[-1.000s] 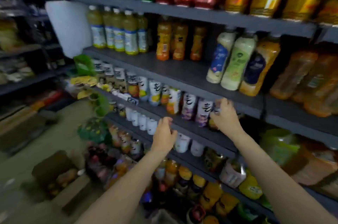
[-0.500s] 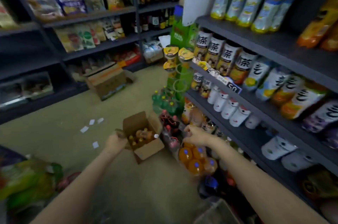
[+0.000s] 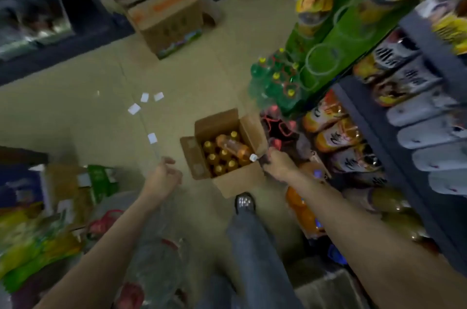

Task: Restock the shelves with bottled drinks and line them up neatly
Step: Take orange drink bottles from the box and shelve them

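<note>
An open cardboard box stands on the floor and holds several upright amber bottles with gold caps. One orange bottle lies slanted on top of them, its white cap pointing right. My right hand is at the box's right rim, fingers curled at that bottle's neck just behind the cap; blur hides the exact grip. My left hand hovers left of the box with loosely curled fingers and holds nothing. The drink shelves rise on the right.
My shoe stands just in front of the box. A shrink-wrapped pack of green bottles and dark bottles sit by the shelf foot. A bigger carton stands further back. White paper slips lie on the floor; bags crowd the lower left.
The view swung from the shelves down to the floor. Both hands left the shelf and dropped; my right hand reached the box and the lying bottle's neck, my left hand stopped beside the box.
</note>
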Action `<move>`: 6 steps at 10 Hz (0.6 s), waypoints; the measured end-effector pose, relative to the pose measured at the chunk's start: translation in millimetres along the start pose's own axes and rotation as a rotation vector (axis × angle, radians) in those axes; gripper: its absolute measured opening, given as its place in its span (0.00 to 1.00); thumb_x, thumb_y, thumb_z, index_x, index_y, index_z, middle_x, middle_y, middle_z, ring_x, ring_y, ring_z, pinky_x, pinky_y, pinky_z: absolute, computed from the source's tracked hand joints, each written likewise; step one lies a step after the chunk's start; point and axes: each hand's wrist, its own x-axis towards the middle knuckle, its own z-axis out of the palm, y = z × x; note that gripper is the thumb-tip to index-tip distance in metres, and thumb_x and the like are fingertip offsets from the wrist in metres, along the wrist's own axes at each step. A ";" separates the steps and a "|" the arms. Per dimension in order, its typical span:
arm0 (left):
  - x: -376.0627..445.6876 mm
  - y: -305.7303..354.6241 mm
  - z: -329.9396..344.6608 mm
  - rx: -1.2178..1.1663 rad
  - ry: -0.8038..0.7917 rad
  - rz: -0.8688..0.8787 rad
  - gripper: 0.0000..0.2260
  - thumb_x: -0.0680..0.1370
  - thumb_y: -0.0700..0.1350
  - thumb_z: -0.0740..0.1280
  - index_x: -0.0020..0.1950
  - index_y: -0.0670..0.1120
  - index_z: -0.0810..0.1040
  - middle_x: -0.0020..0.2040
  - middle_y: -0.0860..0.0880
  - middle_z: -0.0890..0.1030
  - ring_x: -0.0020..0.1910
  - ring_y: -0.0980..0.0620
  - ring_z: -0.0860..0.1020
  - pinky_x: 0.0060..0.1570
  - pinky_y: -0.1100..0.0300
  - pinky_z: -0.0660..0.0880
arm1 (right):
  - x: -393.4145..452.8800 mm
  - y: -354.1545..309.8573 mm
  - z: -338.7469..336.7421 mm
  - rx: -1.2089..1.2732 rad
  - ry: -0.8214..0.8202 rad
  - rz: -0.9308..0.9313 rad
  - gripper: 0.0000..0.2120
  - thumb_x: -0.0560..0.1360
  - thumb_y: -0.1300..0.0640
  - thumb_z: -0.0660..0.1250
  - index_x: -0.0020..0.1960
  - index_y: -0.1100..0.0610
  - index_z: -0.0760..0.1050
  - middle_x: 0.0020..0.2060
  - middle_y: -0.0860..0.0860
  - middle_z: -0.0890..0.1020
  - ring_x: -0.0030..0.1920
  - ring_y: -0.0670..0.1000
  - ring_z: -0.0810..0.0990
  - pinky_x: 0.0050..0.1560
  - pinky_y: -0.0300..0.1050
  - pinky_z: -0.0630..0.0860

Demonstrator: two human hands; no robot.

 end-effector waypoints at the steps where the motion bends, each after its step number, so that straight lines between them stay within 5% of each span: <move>1: 62.8 10.5 25.6 0.005 -0.059 0.018 0.11 0.77 0.38 0.63 0.59 0.42 0.68 0.40 0.49 0.76 0.44 0.47 0.78 0.41 0.58 0.72 | 67.4 2.7 33.7 -0.178 0.022 -0.066 0.16 0.76 0.66 0.58 0.63 0.63 0.67 0.60 0.61 0.74 0.61 0.61 0.73 0.56 0.49 0.70; 3: 155.3 -34.3 112.3 0.230 -0.154 0.199 0.09 0.78 0.35 0.60 0.58 0.42 0.69 0.38 0.52 0.73 0.35 0.58 0.73 0.33 0.70 0.71 | 186.9 10.9 133.9 -0.570 0.061 -0.229 0.24 0.76 0.61 0.41 0.69 0.61 0.62 0.67 0.65 0.67 0.69 0.63 0.62 0.69 0.58 0.56; 4: 185.4 -64.6 142.0 0.208 -0.175 0.101 0.11 0.78 0.38 0.61 0.60 0.42 0.71 0.40 0.52 0.75 0.44 0.46 0.78 0.46 0.55 0.74 | 235.8 11.1 172.3 -0.747 0.021 -0.161 0.24 0.77 0.62 0.56 0.72 0.60 0.55 0.67 0.67 0.65 0.70 0.65 0.58 0.71 0.60 0.54; 5: 199.8 -81.8 150.5 0.053 -0.147 -0.004 0.06 0.77 0.37 0.62 0.54 0.42 0.72 0.45 0.45 0.78 0.46 0.44 0.78 0.48 0.50 0.75 | 256.9 2.4 173.5 -0.844 -0.080 -0.091 0.30 0.74 0.65 0.62 0.72 0.65 0.52 0.67 0.67 0.63 0.69 0.64 0.59 0.70 0.57 0.55; 6: 191.1 -72.5 145.2 -0.352 -0.163 -0.188 0.08 0.76 0.32 0.62 0.49 0.45 0.70 0.45 0.44 0.77 0.44 0.47 0.76 0.45 0.56 0.76 | 247.6 -4.9 156.4 -0.808 -0.045 -0.086 0.26 0.75 0.60 0.62 0.70 0.65 0.58 0.66 0.63 0.67 0.65 0.61 0.65 0.66 0.54 0.61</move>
